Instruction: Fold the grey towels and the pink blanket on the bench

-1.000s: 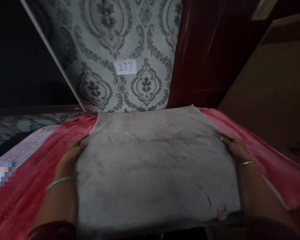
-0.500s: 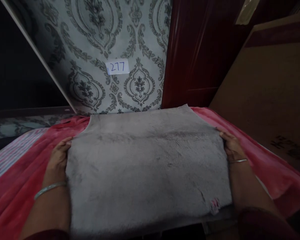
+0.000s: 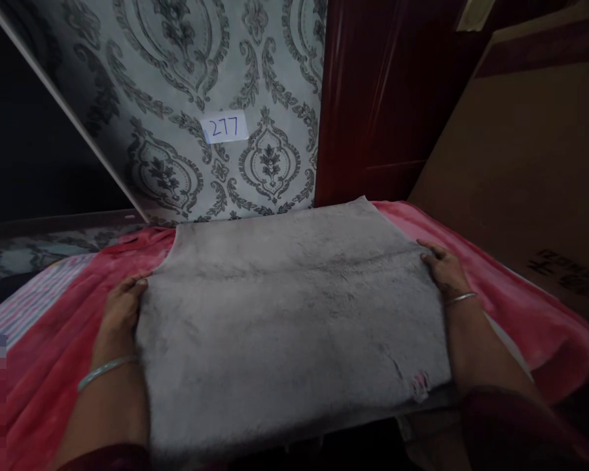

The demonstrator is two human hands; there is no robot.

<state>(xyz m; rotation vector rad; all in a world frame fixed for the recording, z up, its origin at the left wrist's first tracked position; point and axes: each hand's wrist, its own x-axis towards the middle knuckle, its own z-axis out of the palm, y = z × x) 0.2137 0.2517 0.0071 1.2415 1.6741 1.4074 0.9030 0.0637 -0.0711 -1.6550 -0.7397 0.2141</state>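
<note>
A grey plush cloth (image 3: 285, 327), perhaps a towel or small blanket, is spread wide in front of me, with a small pink patch near its lower right corner. At its left edge, my left hand (image 3: 124, 302) is closed on the fabric, thumb on top. My right hand (image 3: 444, 267) pinches the opposite edge at about the same height. The far part of the cloth lies on a red blanket (image 3: 63, 333); the near edge hangs toward me. Fingers underneath the cloth are hidden.
A patterned wall (image 3: 269, 85) with a paper label (image 3: 224, 127) reading 277 rises behind. A dark screen (image 3: 34, 131) stands at left, a dark red door panel (image 3: 368, 98) and a large cardboard box (image 3: 530, 150) at right. Striped cloth (image 3: 39, 294) shows at left.
Both hands have moved slightly inward, still gripping the cloth's sides. A crease across the cloth between them is more marked. The view has shifted a little.
</note>
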